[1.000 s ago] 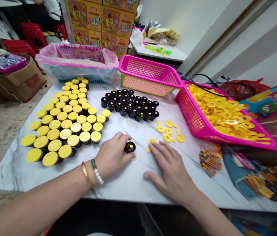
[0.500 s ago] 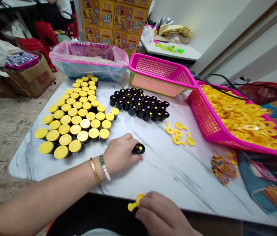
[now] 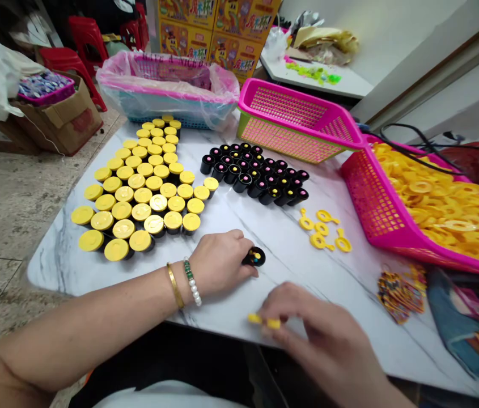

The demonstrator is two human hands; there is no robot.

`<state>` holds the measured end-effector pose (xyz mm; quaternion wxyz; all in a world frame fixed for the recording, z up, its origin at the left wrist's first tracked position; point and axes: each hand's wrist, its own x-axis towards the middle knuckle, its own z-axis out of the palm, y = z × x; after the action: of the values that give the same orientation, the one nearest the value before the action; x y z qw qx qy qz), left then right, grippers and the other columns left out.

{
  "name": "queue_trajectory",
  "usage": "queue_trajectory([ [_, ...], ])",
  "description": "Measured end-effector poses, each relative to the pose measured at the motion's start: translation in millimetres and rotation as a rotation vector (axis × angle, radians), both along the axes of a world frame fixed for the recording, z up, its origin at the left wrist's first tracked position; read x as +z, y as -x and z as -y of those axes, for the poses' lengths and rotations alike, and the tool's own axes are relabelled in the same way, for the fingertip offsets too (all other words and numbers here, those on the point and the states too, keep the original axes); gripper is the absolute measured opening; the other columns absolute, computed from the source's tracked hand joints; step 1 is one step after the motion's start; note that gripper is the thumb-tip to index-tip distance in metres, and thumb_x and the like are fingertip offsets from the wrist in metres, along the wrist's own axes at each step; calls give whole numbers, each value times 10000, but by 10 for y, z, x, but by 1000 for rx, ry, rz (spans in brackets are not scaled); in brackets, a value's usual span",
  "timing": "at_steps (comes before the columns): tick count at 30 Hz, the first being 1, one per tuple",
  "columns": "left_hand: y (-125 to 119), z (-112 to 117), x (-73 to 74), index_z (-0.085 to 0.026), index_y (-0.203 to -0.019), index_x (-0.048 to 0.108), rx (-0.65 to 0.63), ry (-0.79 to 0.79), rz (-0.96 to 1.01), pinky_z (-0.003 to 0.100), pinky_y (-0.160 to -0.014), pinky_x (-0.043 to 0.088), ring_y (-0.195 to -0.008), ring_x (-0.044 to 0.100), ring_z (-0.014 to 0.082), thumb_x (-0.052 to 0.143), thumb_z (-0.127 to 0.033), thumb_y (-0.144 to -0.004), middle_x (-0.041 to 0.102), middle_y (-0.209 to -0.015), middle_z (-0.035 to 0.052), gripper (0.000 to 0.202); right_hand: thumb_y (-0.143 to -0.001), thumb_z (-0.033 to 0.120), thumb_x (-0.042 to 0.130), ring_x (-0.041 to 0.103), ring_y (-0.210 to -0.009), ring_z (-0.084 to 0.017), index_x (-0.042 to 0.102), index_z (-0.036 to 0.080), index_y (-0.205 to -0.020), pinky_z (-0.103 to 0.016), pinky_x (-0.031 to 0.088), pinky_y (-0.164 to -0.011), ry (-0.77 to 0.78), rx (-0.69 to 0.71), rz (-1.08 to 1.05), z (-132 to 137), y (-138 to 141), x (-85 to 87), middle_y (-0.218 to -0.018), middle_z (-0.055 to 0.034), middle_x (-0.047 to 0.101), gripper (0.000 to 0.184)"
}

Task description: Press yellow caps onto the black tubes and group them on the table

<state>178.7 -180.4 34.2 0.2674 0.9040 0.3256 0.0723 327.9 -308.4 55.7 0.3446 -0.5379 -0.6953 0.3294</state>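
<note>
My left hand [image 3: 222, 262] is closed around a small black cup [image 3: 257, 256] resting on the marbled table; bits of yellow and blue show inside its mouth. Between the fingertips of my right hand [image 3: 307, 323] is a small yellow plastic ring piece [image 3: 265, 321], blurred and partly hidden by the fingers. To the left stand many black cups with yellow lids [image 3: 141, 195]. Farther back is a group of open black cups [image 3: 256, 173] with pink or yellow dots inside. Several loose yellow rings with tabs [image 3: 322, 229] lie right of the cup in my left hand.
A pink basket [image 3: 375, 209] heaped with yellow rings stands at the right. Behind the cups are a pink-and-green basket [image 3: 299, 122] and a plastic-lined basket [image 3: 166, 102]. Small printed packets [image 3: 401, 292] lie near the right edge. Yellow cartons [image 3: 217, 34] are stacked beyond.
My right hand has risen from the table's front edge toward the black cup, carrying the yellow ring piece. My left hand still holds the cup. The whole view has shifted slightly.
</note>
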Motion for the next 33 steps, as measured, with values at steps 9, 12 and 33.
queue_trajectory([
  [9,-7,-25,-32,-211,-873,713,-18,14,45,260,-553,355,-716,614,164,644,-503,-833,657,-812,8,302,-698,481,762,458,-463,-78,586,180,-736,-201,375,-426,418,-387,-366,-684,-146,-115,-583,32,566,352],
  [12,-10,-23,-33,-230,-903,724,8,38,48,263,-556,350,-727,620,165,684,-482,-806,663,-823,5,273,-708,493,758,427,-419,-60,553,180,-744,-182,326,-386,479,-377,-394,-706,-128,-159,-567,39,564,376],
  [33,-16,22,-24,-223,-918,733,41,20,1,274,-603,406,-777,647,202,657,-500,-818,688,-826,37,304,-783,486,704,382,-318,-59,456,218,-751,-168,287,-324,443,-415,-445,-678,-21,-272,-460,93,483,367],
])
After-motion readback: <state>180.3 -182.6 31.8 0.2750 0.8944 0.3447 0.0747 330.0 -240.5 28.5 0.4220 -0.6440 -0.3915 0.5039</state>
